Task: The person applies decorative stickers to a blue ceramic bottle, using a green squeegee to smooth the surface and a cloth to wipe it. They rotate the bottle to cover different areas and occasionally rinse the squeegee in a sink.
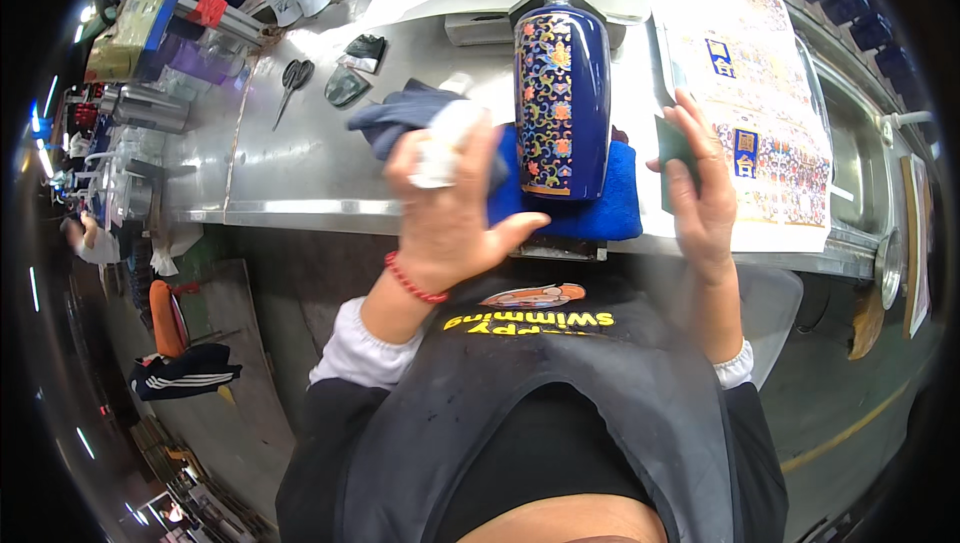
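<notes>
**Bottle on the blue pad, a hand on each side**

Head view: a blue bottle (562, 103) with floral pattern rests on a blue towel (610, 205) at the steel bench's (290, 168) near edge, its long axis running away from the person, cap at the far end. The left hand (452, 205), fingers wrapped in white tape, is closed on a grey cloth (400, 118) just left of the bottle. The right hand (700, 183) grips a small dark pad (672, 148) just right of it. Both hands sit close; neither clearly touches the bottle. Scissors (293, 83) lie further left, printed sheets (755, 83) to the right
</notes>
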{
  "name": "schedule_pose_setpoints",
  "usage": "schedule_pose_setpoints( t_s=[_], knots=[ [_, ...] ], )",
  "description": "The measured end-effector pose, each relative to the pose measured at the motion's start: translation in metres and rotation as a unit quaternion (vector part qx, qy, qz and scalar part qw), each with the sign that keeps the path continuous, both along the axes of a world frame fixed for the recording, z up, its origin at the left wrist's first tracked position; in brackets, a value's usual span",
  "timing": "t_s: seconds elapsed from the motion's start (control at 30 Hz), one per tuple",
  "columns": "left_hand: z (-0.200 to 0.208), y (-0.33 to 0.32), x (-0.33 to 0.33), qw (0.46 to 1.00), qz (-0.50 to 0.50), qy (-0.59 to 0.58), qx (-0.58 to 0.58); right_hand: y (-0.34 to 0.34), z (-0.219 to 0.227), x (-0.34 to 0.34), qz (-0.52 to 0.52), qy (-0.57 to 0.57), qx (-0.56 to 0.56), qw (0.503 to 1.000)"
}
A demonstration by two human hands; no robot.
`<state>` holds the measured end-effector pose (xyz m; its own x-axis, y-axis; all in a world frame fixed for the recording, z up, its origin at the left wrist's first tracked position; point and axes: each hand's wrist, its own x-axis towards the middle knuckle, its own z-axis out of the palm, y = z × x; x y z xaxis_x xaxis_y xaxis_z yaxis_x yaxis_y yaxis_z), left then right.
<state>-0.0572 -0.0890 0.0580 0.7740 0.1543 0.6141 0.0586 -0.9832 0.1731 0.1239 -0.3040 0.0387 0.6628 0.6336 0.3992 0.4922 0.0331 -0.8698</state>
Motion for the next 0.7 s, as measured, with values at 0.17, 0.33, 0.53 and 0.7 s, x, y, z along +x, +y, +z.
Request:
schedule_pose_setpoints(
  t_s=[0.17,0.33,0.53,0.7],
  knots=[
    [-0.011,0.000,0.019,0.999,-0.029,0.016,0.002,0.014,0.001,-0.016,0.037,-0.136,-0.093,0.986],
    [0.006,0.006,0.030,0.987,-0.151,0.034,0.035,0.019,-0.012,-0.022,0.013,-0.134,-0.162,0.978],
    [0.042,0.035,0.067,0.945,-0.175,-0.100,-0.258,0.020,-0.022,-0.020,0.000,-0.143,-0.152,0.978],
    [0.042,0.028,0.125,0.958,-0.223,-0.093,-0.153,0.021,-0.023,-0.020,0.010,-0.151,-0.144,0.978]
  ],
)
